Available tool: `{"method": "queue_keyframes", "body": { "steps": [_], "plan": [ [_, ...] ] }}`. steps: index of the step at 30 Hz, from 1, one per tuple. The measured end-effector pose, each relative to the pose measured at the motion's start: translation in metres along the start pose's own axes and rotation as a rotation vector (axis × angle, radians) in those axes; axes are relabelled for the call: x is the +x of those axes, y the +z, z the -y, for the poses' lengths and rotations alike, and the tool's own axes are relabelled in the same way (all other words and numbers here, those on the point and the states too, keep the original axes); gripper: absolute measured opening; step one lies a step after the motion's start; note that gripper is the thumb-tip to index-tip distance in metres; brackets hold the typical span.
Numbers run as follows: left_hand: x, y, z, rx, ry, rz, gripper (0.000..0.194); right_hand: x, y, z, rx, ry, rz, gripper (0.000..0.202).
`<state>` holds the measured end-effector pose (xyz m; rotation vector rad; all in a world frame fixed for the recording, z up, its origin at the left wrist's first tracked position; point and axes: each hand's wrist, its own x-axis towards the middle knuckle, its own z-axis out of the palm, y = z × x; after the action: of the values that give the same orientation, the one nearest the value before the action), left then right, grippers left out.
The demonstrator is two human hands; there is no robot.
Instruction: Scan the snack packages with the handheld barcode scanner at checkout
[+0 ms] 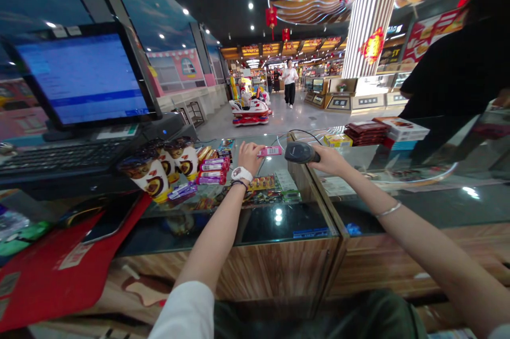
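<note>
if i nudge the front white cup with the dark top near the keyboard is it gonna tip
The front cup would probably tip fairly easily, since it narrows toward its base. Pushed toward the other cups, it might knock them, as they stand close by. Its weight can't be told from here.

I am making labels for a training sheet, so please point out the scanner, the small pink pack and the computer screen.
Scanner (298, 152): head view, on its dark front end.
Small pink pack (272, 151): head view, on its barcode side.
Computer screen (85, 78): head view, on its lit blue face.
</note>
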<state>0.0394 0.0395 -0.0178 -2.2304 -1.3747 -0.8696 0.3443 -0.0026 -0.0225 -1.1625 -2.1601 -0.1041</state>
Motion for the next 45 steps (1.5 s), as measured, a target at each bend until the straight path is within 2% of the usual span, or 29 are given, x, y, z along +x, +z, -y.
{"method": "queue_keyframes", "body": {
  "steps": [6, 14, 19, 26, 32, 41, 43, 45],
  "plan": [
    [0.001, -0.003, -0.002, 0.007, -0.015, 0.004, 0.030, -0.002, 0.003, 0.000, 0.012, 0.001, 0.012, 0.039],
    [0.000, -0.003, -0.001, 0.008, 0.005, -0.010, 0.031, 0.003, 0.006, -0.007, 0.118, -0.178, -0.025, 0.047],
    [0.000, -0.005, -0.004, -0.015, 0.010, -0.024, 0.030, 0.004, 0.007, -0.023, 0.200, -0.244, -0.009, 0.049],
    [0.000, -0.007, -0.008, -0.016, 0.021, -0.029, 0.028, 0.001, 0.014, -0.057, 0.179, -0.198, 0.122, 0.053],
    [0.000, -0.009, -0.012, -0.032, 0.015, -0.016, 0.028, -0.001, 0.019, -0.073, 0.162, -0.170, 0.183, 0.057],
    [-0.001, -0.011, -0.014, -0.033, 0.032, -0.011, 0.030, 0.000, 0.016, -0.073, 0.212, -0.091, 0.194, 0.058],
    [-0.001, -0.012, -0.015, -0.027, 0.039, -0.013, 0.030, 0.001, 0.012, -0.069, 0.215, -0.050, 0.163, 0.059],
    [-0.001, -0.014, -0.017, -0.024, 0.053, -0.016, 0.029, 0.004, 0.007, -0.059, 0.213, -0.003, 0.075, 0.060]
  ]
}}
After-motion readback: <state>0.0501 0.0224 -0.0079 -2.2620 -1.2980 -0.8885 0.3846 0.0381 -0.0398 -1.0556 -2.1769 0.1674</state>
